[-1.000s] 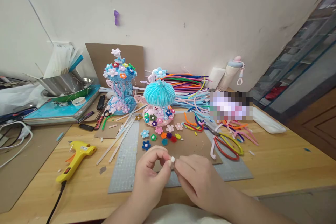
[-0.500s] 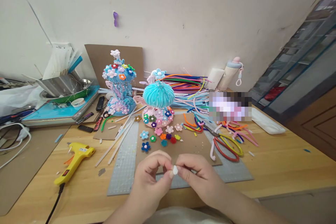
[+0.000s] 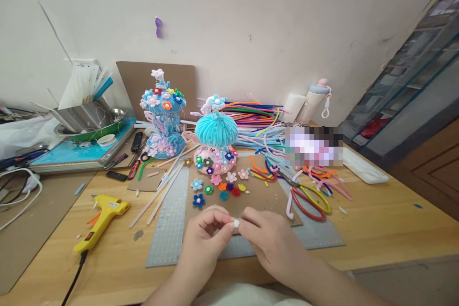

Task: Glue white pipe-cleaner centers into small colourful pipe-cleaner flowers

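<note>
My left hand [image 3: 204, 241] and my right hand [image 3: 268, 241] meet over the near edge of a grey cutting mat [image 3: 168, 229]. Both pinch one small white fuzzy piece [image 3: 236, 223] between their fingertips. Just beyond them, on a brown card sheet [image 3: 265, 198], lie several little pipe-cleaner flowers [image 3: 218, 186] in blue, pink, orange and red. Behind those stands a turquoise mushroom-shaped pipe-cleaner model [image 3: 216, 138] on a pink base. A taller blue model [image 3: 163, 114] covered in flowers stands to its left.
A yellow glue gun [image 3: 102, 215] with a black cord lies at the left. Red and yellow scissors [image 3: 308, 198] rest right of the card. A heap of coloured pipe cleaners [image 3: 256, 122], white glue sticks [image 3: 161, 191] and a metal pan [image 3: 86, 114] fill the back.
Both hands stayed pinched on the white piece, shifting slightly downward and back up; the fingers worked it a little. Nothing else on the table moved.
</note>
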The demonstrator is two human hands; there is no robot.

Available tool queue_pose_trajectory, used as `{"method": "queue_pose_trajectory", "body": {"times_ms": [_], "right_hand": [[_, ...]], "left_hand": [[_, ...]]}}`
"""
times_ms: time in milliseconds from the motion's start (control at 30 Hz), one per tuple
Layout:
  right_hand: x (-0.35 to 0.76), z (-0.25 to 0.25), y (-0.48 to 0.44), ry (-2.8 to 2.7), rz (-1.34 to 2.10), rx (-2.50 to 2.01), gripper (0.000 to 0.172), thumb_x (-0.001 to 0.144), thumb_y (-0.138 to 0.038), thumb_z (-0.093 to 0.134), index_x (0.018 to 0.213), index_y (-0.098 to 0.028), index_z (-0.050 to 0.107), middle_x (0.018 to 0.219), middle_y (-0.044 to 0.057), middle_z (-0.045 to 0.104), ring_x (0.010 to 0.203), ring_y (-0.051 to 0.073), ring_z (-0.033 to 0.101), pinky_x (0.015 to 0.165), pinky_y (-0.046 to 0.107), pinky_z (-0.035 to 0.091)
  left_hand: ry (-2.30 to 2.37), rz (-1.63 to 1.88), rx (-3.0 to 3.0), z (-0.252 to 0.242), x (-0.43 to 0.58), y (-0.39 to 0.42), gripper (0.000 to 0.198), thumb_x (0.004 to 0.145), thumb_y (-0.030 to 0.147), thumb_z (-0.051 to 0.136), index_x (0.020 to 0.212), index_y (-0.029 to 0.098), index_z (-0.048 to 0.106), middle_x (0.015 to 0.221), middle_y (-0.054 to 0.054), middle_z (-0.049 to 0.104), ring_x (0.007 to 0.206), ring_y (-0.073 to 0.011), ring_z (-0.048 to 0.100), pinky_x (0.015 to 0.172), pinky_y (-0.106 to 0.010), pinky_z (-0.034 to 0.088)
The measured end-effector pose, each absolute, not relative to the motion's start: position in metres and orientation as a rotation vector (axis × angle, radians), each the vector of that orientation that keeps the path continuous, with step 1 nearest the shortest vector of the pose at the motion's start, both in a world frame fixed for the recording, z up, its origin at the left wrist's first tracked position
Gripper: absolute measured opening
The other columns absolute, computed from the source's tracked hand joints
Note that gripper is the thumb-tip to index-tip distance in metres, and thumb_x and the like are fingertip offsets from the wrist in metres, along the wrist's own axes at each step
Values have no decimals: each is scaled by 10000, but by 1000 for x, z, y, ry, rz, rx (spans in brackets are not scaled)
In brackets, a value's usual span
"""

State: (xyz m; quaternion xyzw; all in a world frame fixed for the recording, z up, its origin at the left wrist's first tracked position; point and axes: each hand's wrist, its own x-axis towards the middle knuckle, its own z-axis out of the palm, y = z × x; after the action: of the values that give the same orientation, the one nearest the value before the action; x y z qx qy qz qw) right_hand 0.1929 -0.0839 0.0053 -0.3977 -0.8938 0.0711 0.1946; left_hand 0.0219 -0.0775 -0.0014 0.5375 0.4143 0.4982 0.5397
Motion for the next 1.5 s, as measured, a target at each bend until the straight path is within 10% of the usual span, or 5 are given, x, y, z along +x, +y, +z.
{"method": "queue_pose_trajectory", "body": {"times_ms": [267, 600, 933, 1167, 1500], "right_hand": [[193, 15, -83, -2117, 566, -1147, 144, 922, -262, 418, 931, -200, 547, 914, 41, 546, 839, 173, 508, 717, 282, 367], [185, 11, -90, -1561, 1534, -1138, 236, 876, -353, 498, 717, -177, 494, 572, -65, 458, 449, 65, 415, 442, 180, 330], [185, 7, -88, -1881, 1281, -1262, 193, 890, -240, 458, 708, -184, 490, 586, -42, 496, 545, 105, 482, 521, 205, 367], [198, 6, -80, -2511, 404, -773, 279, 865, -44, 317, 810, -163, 564, 776, 63, 575, 708, 171, 469, 624, 283, 361], [188, 3, -74, -1739, 1401, -1182, 170, 876, -273, 492, 737, -176, 508, 604, -50, 462, 519, 90, 452, 497, 195, 348]], "left_hand": [[1127, 1237, 2072, 9, 15, -88, 131, 754, 55, 549, 761, 185, 565, 756, -13, 577, 701, -131, 559, 639, -239, 448], [1176, 1160, 2705, 15, 11, -95, 174, 810, 78, 554, 945, 188, 548, 871, -45, 657, 798, -163, 608, 710, -270, 468], [1328, 536, 2884, 19, 16, -93, 185, 791, 47, 446, 774, 165, 589, 718, -53, 605, 657, -220, 565, 591, -351, 449], [1085, 432, 1334, 18, 7, -72, 134, 748, 265, 557, 654, 170, 544, 599, 23, 488, 515, -109, 421, 510, -240, 368], [1067, 868, 2309, 16, -4, -75, 193, 869, 183, 491, 1014, 229, 609, 985, -61, 633, 892, -180, 556, 777, -300, 427]]}}
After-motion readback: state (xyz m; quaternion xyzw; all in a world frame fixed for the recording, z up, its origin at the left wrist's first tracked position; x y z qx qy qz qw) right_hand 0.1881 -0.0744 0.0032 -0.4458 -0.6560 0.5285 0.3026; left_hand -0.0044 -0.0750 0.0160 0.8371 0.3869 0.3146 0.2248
